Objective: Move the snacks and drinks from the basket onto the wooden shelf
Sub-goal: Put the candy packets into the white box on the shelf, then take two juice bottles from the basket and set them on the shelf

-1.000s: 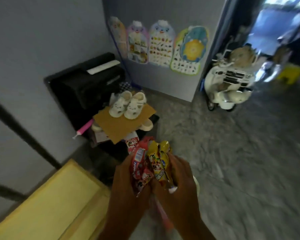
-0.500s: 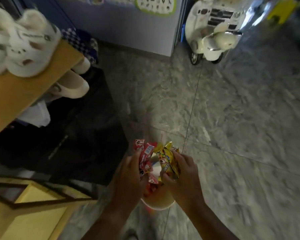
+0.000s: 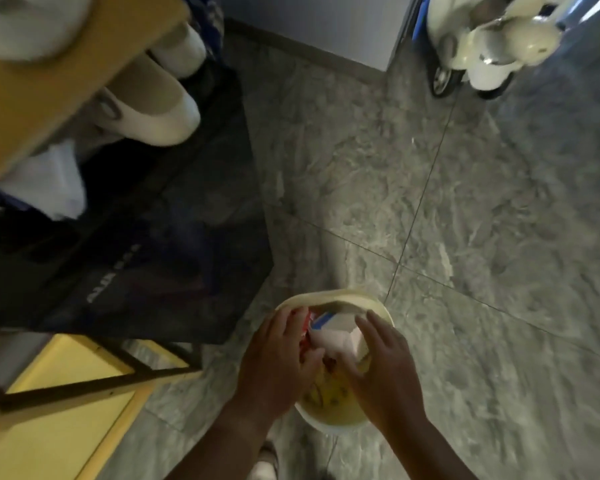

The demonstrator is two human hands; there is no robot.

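Round cream basket (image 3: 329, 299) on grey marbled floor tile (image 3: 465, 202); left hand (image 3: 278, 362) and right hand (image 3: 381, 368) inside it, fingers curled among glossy snack packets (image 3: 333, 332), actual grip unclear.

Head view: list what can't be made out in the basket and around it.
- Basket contents: mostly covered by the left hand and right hand; no count possible.
- Whether either hand grips anything: fingertips hidden inside.
- White carton: print blurred.
- Yellow wooden shelf: cut off by the left and bottom edges.
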